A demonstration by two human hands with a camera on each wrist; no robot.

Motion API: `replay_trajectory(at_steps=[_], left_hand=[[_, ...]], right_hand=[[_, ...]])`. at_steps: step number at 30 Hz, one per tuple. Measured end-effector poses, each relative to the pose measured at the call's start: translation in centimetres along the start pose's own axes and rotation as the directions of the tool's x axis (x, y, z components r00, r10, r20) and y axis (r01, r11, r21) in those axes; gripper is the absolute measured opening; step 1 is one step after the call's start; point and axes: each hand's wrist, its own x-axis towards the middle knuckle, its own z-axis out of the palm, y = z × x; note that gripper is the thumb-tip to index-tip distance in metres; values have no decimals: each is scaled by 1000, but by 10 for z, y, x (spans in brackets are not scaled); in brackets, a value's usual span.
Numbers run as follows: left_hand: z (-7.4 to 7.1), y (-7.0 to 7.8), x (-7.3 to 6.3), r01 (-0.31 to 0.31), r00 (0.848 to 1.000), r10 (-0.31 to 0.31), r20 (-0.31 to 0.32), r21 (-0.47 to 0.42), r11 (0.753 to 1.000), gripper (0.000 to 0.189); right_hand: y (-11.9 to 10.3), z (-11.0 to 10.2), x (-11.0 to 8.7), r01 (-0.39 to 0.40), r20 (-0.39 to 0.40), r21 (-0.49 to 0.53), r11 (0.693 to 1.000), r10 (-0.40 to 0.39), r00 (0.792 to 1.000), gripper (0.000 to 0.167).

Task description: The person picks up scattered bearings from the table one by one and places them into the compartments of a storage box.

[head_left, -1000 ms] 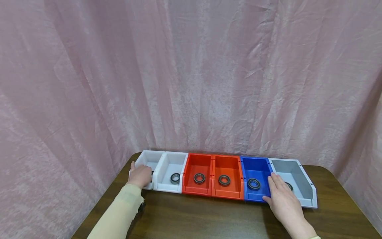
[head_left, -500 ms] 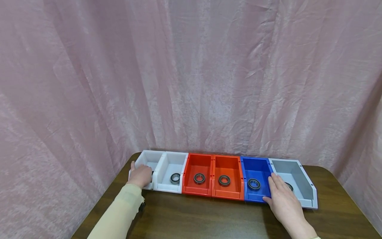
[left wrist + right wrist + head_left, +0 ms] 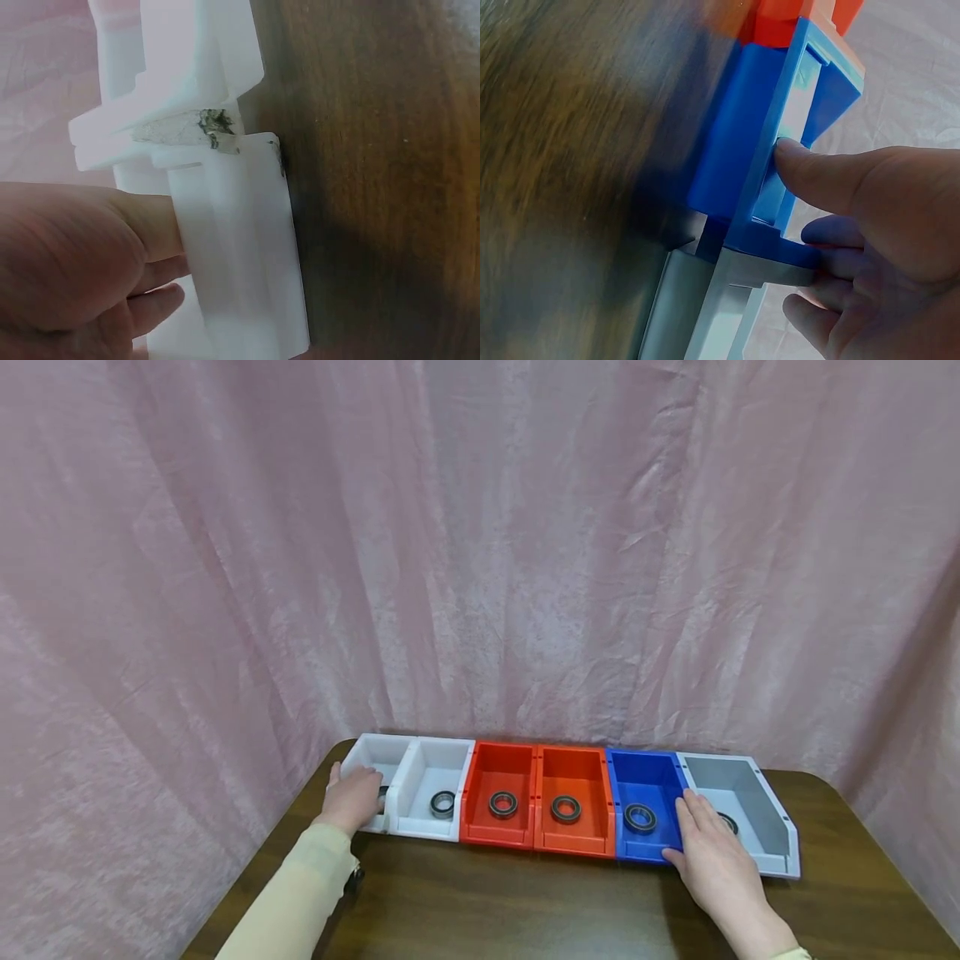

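My left hand (image 3: pixel 351 797) reaches into the leftmost white bin (image 3: pixel 386 750), its fingers behind the front lip (image 3: pixel 232 255) in the left wrist view. Beside it a ball bearing (image 3: pixel 383 793) shows in part. My right hand (image 3: pixel 716 860) rests over the wall shared by the blue bin (image 3: pixel 645 766) and the grey bin (image 3: pixel 723 772), fingers extended. In the right wrist view its thumb (image 3: pixel 799 161) touches the blue bin's front edge. One bearing (image 3: pixel 640 818) lies flat in the blue bin. The grey bin's bearing (image 3: pixel 728 822) is partly hidden by my right hand.
Between the hands stand a second white bin (image 3: pixel 446 756), a red bin (image 3: pixel 504 762) and an orange-red bin (image 3: pixel 570 764), each with one bearing inside. All the bins form a row along the back of the brown wooden table (image 3: pixel 510 902). A pink curtain (image 3: pixel 480 568) hangs behind.
My left hand's fingers have loosened and shifted a little, and more of the bearing beside them shows. The right hand stays at the same wall. The whole view has shifted slightly.
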Motion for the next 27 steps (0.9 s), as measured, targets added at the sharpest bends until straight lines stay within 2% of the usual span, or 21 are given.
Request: replay_trajectory(at_steps=[3,10,18,21,27], left_hand=[[-1,2,-5,1,999,-2,-35,-21,1000,40],[-10,12,-15,-9,991,4,-130,-36,999,45],[-21,32,-30,-33,962,21,-273,-37,999,49],[-22,40,-36,-39,956,24,-291,-44,998,57],[-21,62,-47,-67,958,45,-283,-66,996,72]], right_hand=[[2,-1,1,16,-3,3,1000,-16,1000,80],[6,-5,1,16,-11,14,1000,-16,1000,82],[0,-11,3,-9,13,14,1000,9,1000,88],[-2,-13,3,-4,1,6,1000,4,1000,88],[-5,-18,0,11,-19,-12,1000,-11,1000,87]])
